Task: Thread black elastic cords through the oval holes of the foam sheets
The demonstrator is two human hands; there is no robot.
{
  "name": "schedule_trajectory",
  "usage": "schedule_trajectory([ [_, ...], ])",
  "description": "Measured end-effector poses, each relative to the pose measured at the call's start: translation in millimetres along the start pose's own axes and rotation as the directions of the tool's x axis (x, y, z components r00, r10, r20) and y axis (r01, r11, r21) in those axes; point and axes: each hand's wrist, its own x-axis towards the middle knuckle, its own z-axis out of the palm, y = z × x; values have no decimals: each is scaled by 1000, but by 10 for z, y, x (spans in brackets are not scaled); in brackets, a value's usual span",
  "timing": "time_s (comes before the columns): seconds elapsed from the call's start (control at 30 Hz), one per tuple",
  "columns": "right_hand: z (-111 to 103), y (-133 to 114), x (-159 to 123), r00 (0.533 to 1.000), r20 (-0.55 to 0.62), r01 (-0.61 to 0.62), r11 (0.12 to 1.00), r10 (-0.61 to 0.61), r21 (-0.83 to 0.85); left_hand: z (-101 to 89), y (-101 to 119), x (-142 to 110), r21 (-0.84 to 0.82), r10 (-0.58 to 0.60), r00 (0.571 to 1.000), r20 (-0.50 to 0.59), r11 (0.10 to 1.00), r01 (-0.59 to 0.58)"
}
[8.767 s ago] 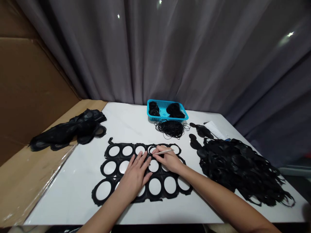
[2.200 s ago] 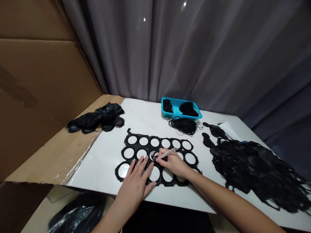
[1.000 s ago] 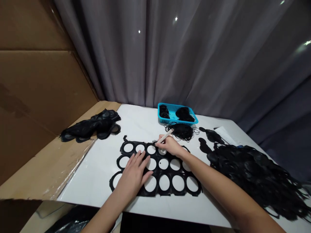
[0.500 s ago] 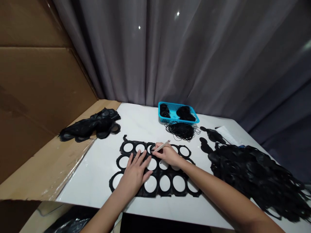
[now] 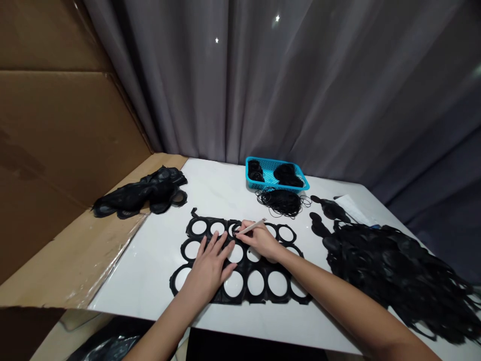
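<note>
Head camera record: the left hand [image 5: 208, 265] lay flat on the die-cut black sheet [image 5: 244, 284], fingers spread and pressing down over the web between the holes. The right hand [image 5: 259, 240] was closed in a writing grip, pinching a slim pale stylus [image 5: 251, 227] between thumb and fingers. The stylus tip was at the rim of the third hole from the left in the sheet's top row. A thin dark loop appeared at the tip, but it was too small to identify with confidence.

The sheet lay flat on a white table [image 5: 150, 286], with three rows of round holes showing the surface beneath. Beyond the sheet's far edge stood a blue plastic basket [image 5: 278, 166] holding black ring bundles [image 5: 286, 174]. Between the basket and the sheet, nearer the basket, lay a tangled pile of thin black rings [image 5: 280, 203]. To the right of the sheet lay a large heap of black cut-out scrap [image 5: 387, 265], with white paper [image 5: 351, 209] beyond it. To the left of the sheet, a smaller bundle of black cut-out scrap [image 5: 139, 198] rested at the table edge on cardboard sheeting [image 5: 67, 260]. A grey curtain [image 5: 300, 75] hung beyond the sheet, behind the table.
</note>
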Motion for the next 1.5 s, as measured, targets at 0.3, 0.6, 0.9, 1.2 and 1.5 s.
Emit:
schedule_trajectory([
  [0.3,65,-1,-128,944,130,329,877,-303,-350,63,-18,-21,-29,-10,999,-45,1000,9],
  [0.6,-581,80,520,946,-274,6,855,-173,-518,77,-3,-19,-55,-31,999,-41,998,29],
  [0.9,-278,-100,626,987,-160,-65,968,27,-243,-25,-176,-104,-13,-71,990,-121,997,70],
  [1.2,344,-202,386,994,109,-1,1000,1,3,-13,-272,-275,-4,-108,986,-124,994,109],
  [1.5,354,-171,370,994,109,28,1000,-28,-3,-6,-259,-275,-35,-119,983,-136,993,116],
])
